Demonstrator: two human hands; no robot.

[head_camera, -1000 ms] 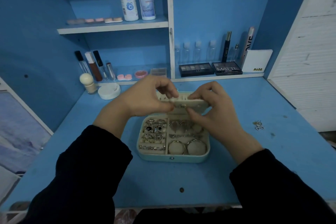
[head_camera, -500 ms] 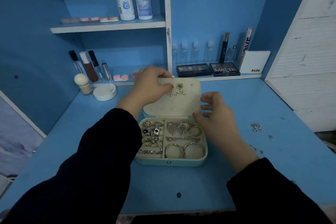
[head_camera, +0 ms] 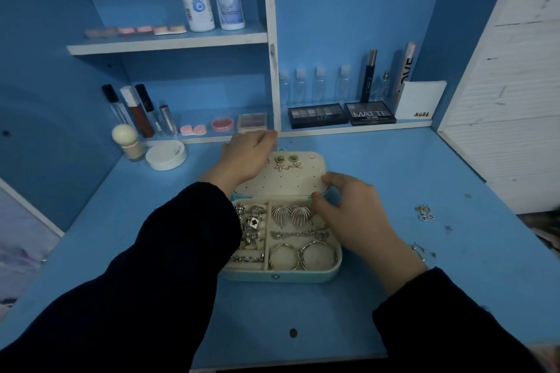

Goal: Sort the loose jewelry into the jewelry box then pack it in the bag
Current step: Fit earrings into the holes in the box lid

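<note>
At mid-surface, jewelry box (head_camera: 281, 274): open.
Left hand (head_camera: 247, 156): grip curled over lid (head_camera: 291, 182).
Right hand (head_camera: 354, 215): grip loosely curled, empty.
Loose jewelry (head_camera: 425, 213), right: stranded if lid shuts now.

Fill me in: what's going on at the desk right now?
A person has the jewelry box open on the desk, its tray holding rings, bangles and earrings. The left hand holds the far left of the laid-back lid; the right hand touches its near right corner. A few loose pieces lie to the box's right.
</note>
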